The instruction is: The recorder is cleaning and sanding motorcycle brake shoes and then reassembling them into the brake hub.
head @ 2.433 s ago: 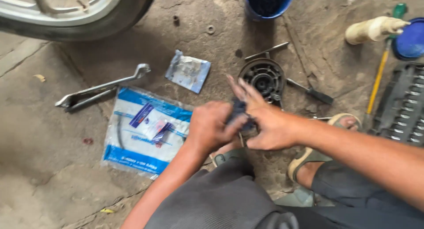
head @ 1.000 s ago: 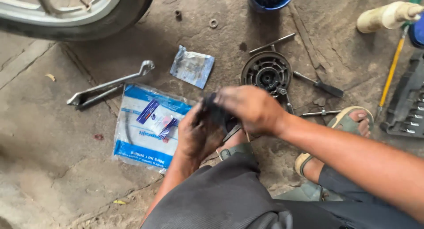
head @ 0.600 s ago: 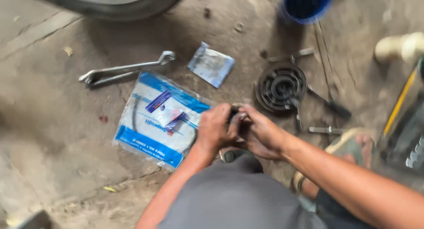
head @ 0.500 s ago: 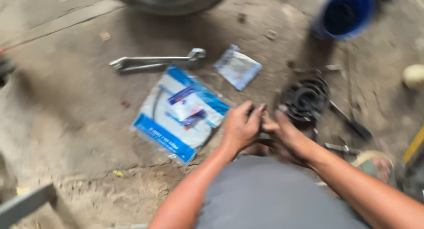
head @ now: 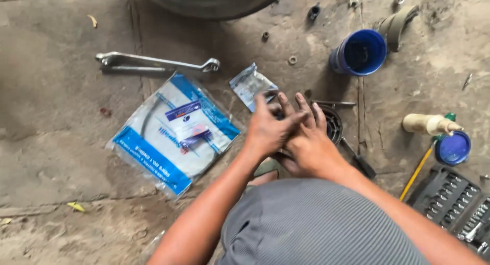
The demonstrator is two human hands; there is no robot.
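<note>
My left hand (head: 266, 131) and my right hand (head: 309, 145) are pressed together above my knee, fingers stretched out and overlapping. Whether a small part lies between the palms is hidden. Just behind the hands lies a round black ribbed part (head: 335, 123), half covered by my right hand. A small clear packet (head: 251, 83) rests beyond my left thumb. To the left lies a blue and white plastic package (head: 173, 135) with a cable inside.
Two long wrenches (head: 153, 64) lie by a tyre (head: 214, 0) at the top. A blue cup (head: 360, 53), a cream bottle (head: 429, 123), a blue lid (head: 453, 148), a socket case (head: 454, 203) and a screwdriver (head: 358, 161) sit to the right. Loose washers (head: 292, 59) dot the concrete.
The view has swung, bringing the blue cup and socket case into sight. My hands, earlier curled around a small dark part, now have their fingers stretched out against each other.
</note>
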